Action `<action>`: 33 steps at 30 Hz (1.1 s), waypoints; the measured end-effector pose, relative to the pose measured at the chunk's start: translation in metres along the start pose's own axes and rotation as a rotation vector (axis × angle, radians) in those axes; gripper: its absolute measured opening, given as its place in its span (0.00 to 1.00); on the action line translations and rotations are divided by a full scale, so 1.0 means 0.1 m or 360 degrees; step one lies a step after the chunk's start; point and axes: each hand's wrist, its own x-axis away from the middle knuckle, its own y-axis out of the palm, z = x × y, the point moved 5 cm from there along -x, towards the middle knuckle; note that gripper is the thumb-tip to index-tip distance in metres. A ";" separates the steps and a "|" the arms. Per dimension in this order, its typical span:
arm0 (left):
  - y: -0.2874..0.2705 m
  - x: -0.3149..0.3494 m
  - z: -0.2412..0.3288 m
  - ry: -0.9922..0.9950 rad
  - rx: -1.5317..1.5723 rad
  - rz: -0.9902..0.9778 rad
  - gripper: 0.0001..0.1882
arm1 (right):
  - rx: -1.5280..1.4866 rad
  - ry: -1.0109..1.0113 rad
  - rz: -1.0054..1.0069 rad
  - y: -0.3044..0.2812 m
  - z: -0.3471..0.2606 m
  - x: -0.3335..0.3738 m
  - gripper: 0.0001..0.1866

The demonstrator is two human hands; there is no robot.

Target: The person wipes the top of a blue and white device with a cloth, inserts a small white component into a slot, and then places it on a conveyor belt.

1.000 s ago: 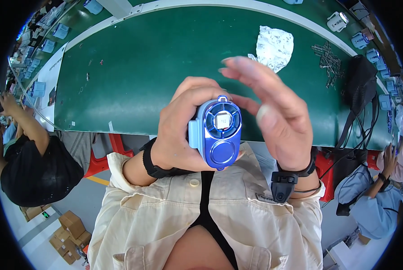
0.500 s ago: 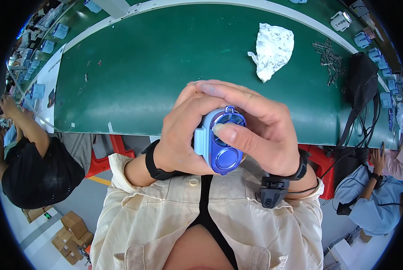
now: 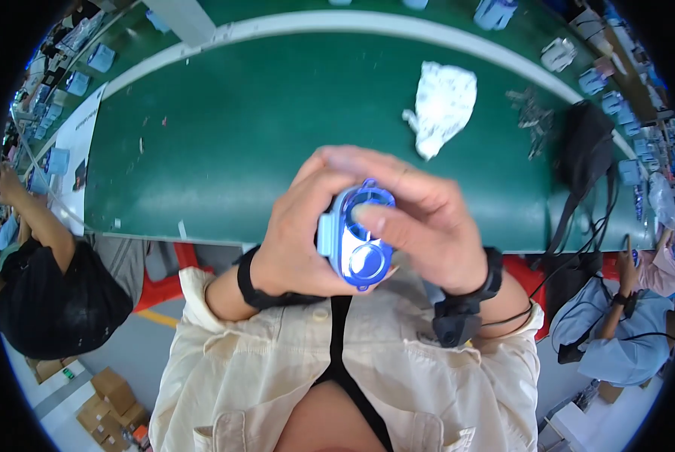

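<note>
Between my two hands, above the table's near edge, is a small device (image 3: 366,261) with a glossy dark-blue oval face and a light-blue body. Its face has a slatted round opening at the top, a round disc below it, and a small loop at the upper end. My left hand (image 3: 296,233) is wrapped round the device's left side and back. My right hand (image 3: 435,222) closes over the right side, with its thumb pressed on the slatted opening. The fingers of both hands meet behind the device, so its back is hidden.
A crumpled white patterned sheet (image 3: 446,105) lies on the green table (image 3: 239,135). To its right are a pile of small dark metal pieces (image 3: 531,117) and a black bag (image 3: 584,139) with cables. People sit left (image 3: 59,301) and right (image 3: 627,331). Light-blue devices (image 3: 495,13) stand beyond the white rail.
In the picture, both hands and the device have shifted slightly left. The table and the things on it sit lower and further left, so the view has tilted. The grip looks unchanged.
</note>
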 end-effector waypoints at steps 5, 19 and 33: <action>-0.11 -0.03 -0.16 -0.0220 0.0003 0.0206 0.47 | 0.0141 0.0189 -0.0122 -0.10 -0.07 -0.48 0.21; -0.65 0.06 -0.37 -0.0447 0.0283 0.0771 0.44 | 0.1371 -0.0670 0.1085 -0.94 0.11 -3.51 0.12; -0.63 -0.04 -0.43 -0.0492 -0.0036 0.0377 0.42 | 0.2869 -0.0405 0.1310 -2.38 -0.92 -2.49 0.37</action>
